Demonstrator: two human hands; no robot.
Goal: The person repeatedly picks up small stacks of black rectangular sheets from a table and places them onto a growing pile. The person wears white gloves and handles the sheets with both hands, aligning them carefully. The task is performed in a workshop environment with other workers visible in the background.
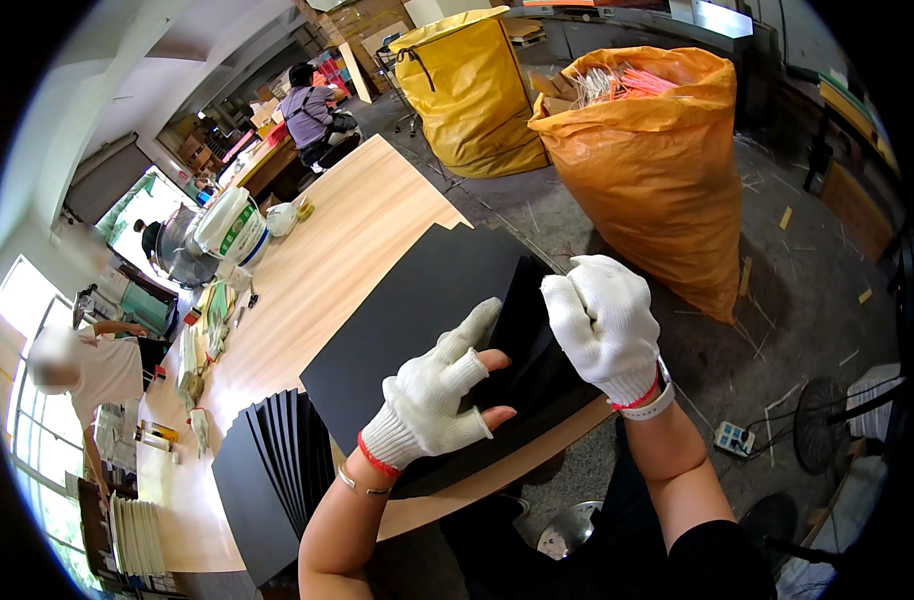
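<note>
A stack of black sheets [387,310] lies on the wooden table in front of me, and several of its sheets bend up at the right side. My left hand [432,400], in a white knit glove with bare thumb and finger tips, rests over the stack with its fingers stretched out and apart. At the stack's right edge my right hand [605,325], also gloved, is closed on the raised black sheets; its fingertips are hidden. A second, fanned pile of black sheets [262,470] lies left of my left forearm.
The wooden table [287,270] carries a white bucket [232,225] and loose gloves [215,315]. An orange sack [647,180] of scraps and a yellow bag [467,95] stand beyond. A fan [820,425] and power strip [734,438] are at right. People [312,115] are farther off.
</note>
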